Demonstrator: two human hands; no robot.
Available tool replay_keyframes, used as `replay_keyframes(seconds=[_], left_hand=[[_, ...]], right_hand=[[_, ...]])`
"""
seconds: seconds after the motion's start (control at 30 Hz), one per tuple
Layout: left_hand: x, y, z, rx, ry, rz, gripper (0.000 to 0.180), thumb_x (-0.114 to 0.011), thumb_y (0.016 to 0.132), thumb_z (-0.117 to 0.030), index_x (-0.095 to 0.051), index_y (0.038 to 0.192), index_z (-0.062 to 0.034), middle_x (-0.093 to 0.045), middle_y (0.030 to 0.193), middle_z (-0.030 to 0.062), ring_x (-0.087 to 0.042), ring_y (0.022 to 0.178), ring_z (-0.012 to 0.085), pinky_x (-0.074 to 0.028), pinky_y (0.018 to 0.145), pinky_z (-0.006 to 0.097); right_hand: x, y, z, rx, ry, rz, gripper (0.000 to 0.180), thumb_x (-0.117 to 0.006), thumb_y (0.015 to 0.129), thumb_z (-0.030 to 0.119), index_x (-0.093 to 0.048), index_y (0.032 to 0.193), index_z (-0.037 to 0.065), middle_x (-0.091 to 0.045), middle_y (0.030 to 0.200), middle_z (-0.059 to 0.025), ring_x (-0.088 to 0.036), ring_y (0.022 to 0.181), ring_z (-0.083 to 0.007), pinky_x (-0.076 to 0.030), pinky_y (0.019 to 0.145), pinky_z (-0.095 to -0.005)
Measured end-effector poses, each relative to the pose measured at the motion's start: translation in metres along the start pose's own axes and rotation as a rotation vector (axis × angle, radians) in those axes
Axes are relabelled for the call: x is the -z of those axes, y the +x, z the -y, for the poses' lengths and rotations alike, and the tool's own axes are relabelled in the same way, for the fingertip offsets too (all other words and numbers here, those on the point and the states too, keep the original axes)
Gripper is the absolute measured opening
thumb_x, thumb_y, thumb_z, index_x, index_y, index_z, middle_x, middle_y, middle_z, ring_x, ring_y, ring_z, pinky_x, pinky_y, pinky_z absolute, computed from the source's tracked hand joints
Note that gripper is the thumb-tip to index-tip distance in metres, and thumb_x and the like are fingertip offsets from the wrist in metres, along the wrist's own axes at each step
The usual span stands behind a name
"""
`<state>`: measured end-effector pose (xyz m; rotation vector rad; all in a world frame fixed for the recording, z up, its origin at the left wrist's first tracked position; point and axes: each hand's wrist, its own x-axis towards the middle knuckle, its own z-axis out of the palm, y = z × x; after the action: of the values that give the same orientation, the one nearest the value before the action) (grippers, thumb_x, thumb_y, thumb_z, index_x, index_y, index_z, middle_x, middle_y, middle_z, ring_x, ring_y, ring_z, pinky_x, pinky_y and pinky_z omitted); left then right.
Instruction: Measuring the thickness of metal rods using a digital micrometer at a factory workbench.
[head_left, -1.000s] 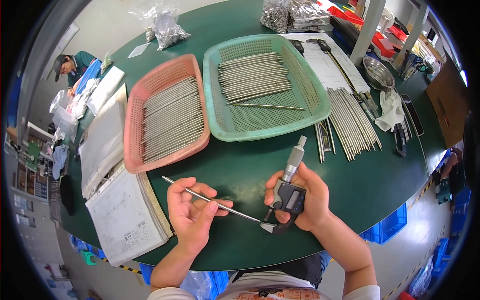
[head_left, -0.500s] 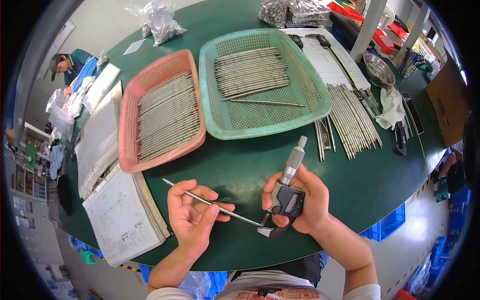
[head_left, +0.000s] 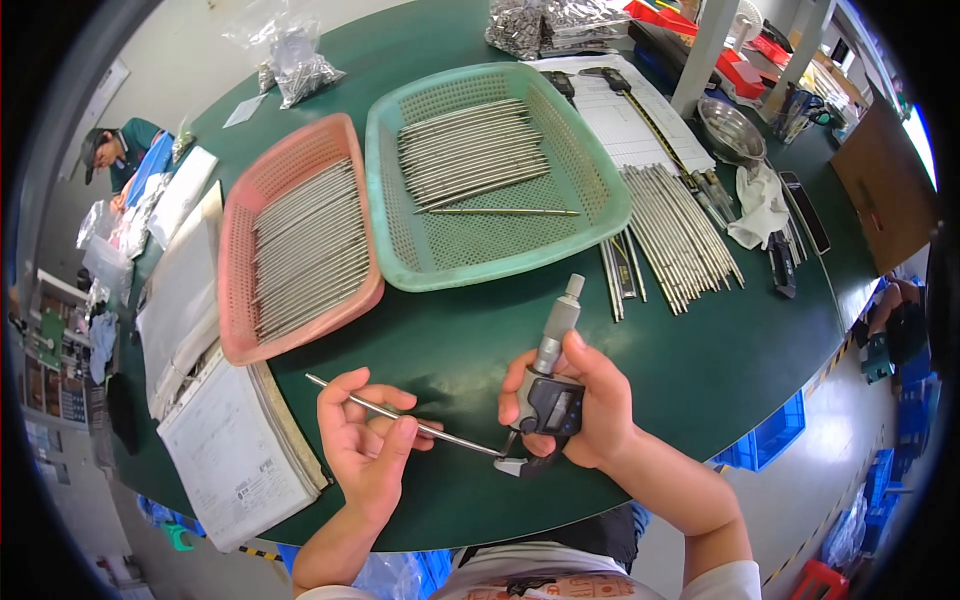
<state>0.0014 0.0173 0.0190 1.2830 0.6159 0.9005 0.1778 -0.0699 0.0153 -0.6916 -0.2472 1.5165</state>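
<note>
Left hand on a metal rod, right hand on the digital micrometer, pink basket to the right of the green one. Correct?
Not quite: the pink basket sits to the left of the green basket, as the head view shows. The rest holds: left hand on a metal rod, right hand on the digital micrometer.

A dark green counter (head_left: 720,385) with a curved edge fills most of the view. Near its middle stand two mesh baskets side by side, a pink basket (head_left: 310,145) on the left and a larger green basket (head_left: 480,240) on the right. Left of the pink one lies an open binder (head_left: 235,455) of papers. To the right, loose metal rods (head_left: 680,240) lie in a slanting row, near a crumpled white cloth (head_left: 757,205) and a round metal bowl (head_left: 732,130). At the far side sits a clear bag (head_left: 305,78) of small metal parts.
</note>
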Motion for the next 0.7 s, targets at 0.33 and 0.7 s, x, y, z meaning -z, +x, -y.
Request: replay_keyframes(seconds=[0.33,0.7], left_hand=[[0.0012,0.0029,0.0009,0.032,-0.008,0.002,0.051,-0.054,0.076,0.0,-0.026,0.119,-0.0039,-0.047,0.089,0.0108,-0.058,0.063,0.0198,-0.053,0.054,0.025],[0.0039,0.0032,-0.0028,0.041,-0.119,0.109,0.05,-0.05,0.076,0.004,-0.025,0.118,-0.0021,-0.046,0.096,0.0123,-0.06,0.075,0.0282,-0.054,0.059,0.027]], right_hand=[[-0.0038,0.0011,0.0027,-0.032,-0.018,-0.036,0.06,-0.018,0.085,0.05,-0.05,0.087,0.0,-0.054,0.069,-0.0142,-0.042,0.039,-0.0159,-0.036,0.039,-0.0246],[-0.0028,0.0018,0.0044,-0.097,0.066,-0.044,0.058,-0.018,0.085,0.048,-0.049,0.087,-0.002,-0.055,0.069,-0.0131,-0.042,0.037,-0.0153,-0.035,0.038,-0.0244]])
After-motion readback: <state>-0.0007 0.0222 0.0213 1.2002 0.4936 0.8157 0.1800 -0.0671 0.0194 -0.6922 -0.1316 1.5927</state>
